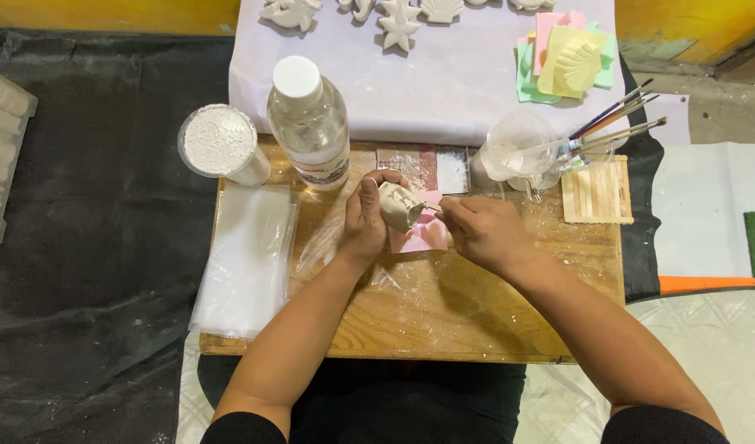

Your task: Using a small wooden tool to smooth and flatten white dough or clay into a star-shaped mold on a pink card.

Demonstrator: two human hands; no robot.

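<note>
Left hand [365,215] was closed around a small plaster-smeared tilted cup [400,205] above the pink mould [423,233]; I saw right hand [480,230] pinching a thin stick [432,207] at its mouth, over the wooden board [476,321].

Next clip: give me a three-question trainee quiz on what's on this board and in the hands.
1. True or false: the left hand holds a small tilted cup over the pink mould.
2. Which stands nearer the clear bottle: A) the tub of white powder, B) the paintbrushes?
3. Fill in: the right hand holds a thin ____ at the cup's mouth.

Key: 1 true; 2 A; 3 stick, exact kind unclear.
</note>
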